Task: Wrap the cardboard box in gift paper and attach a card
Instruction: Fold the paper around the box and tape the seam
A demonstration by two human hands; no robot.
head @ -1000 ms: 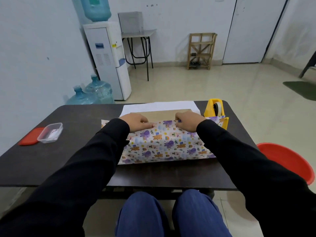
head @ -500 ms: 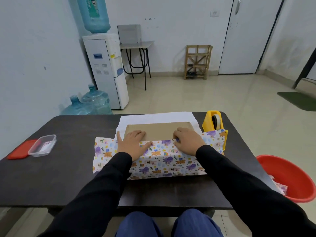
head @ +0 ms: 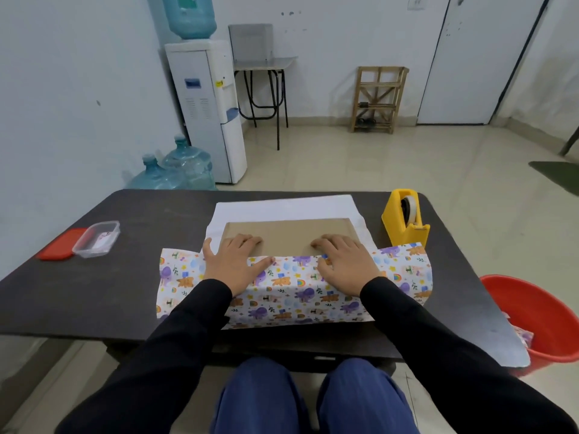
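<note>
A flat brown cardboard box (head: 288, 234) lies in the middle of the dark table (head: 94, 292). Gift paper (head: 297, 296) printed with small animals is folded up over the box's near side and onto its top; the paper's white underside (head: 282, 206) shows beyond the box. My left hand (head: 233, 264) lies flat with spread fingers on the paper's edge and the box top. My right hand (head: 343, 263) presses flat the same way further right. Both hands hold the fold down.
A yellow tape dispenser (head: 405, 219) stands at the table's far right. A clear plastic container (head: 97, 239) with a red lid (head: 61, 244) beside it sits at the left. A red bucket (head: 539, 317) is on the floor to the right.
Both hands went from pinching the paper's edge to lying flat on the box top, spread further apart. The camera tilted up and the view pulled back.
</note>
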